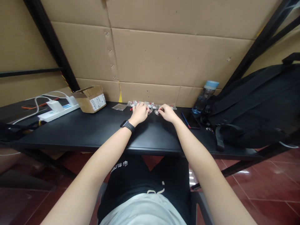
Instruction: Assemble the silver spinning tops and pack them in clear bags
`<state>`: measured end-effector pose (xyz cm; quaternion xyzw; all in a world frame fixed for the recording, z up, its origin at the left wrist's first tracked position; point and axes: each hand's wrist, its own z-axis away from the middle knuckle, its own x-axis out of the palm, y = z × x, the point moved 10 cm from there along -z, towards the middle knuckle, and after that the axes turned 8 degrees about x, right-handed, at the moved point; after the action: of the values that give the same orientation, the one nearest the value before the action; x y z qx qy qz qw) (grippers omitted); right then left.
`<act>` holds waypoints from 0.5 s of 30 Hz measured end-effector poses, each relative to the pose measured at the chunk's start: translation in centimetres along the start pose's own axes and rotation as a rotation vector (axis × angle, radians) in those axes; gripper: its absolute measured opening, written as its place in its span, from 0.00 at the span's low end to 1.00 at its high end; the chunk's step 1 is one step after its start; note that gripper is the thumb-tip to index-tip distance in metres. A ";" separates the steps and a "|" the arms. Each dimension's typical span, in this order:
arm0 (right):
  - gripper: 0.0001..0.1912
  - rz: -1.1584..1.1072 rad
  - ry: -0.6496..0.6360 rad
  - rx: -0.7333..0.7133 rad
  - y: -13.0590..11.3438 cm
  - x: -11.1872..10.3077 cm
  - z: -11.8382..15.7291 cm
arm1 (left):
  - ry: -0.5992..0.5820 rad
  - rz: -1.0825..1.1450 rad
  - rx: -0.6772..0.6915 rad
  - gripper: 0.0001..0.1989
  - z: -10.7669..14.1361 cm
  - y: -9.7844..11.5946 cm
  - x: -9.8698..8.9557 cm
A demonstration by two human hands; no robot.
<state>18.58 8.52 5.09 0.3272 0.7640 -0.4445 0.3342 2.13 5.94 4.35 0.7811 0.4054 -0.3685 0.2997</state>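
My left hand (pixel 140 112), with a dark watch on its wrist, is at the back of the black desk, fingers closed on a small clear round piece (pixel 150 111). Its exact kind is too small to tell. Close to its right, my right hand (pixel 167 113) pinches another small clear round piece (pixel 157 112), perhaps a suction cup. The two pieces are slightly apart. Behind both hands a row of clear plastic packets (pixel 152 105) with red bits inside lies along the cardboard wall. A flat clear bag (pixel 119 107) rests left of my left hand, near a small red item (pixel 131 109).
On the left stand an opened cardboard box (pixel 90 99) and a white power strip (pixel 58 113) with plugs and cables. To the right are a pen (pixel 186 120), a dark phone (pixel 194 121), a blue-capped bottle (pixel 204 97) and a large black backpack (pixel 255 106). The desk's front edge (pixel 152 150) is above my lap.
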 end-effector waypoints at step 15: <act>0.12 -0.567 -0.040 -0.007 -1.3 0.7 0.1 | 0.076 0.514 -0.003 0.12 -1.4 -0.3 1.8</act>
<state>17.18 8.11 5.08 0.0908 0.8198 -0.5240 0.2126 3.05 7.94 3.63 0.8712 0.2052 -0.2500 0.3693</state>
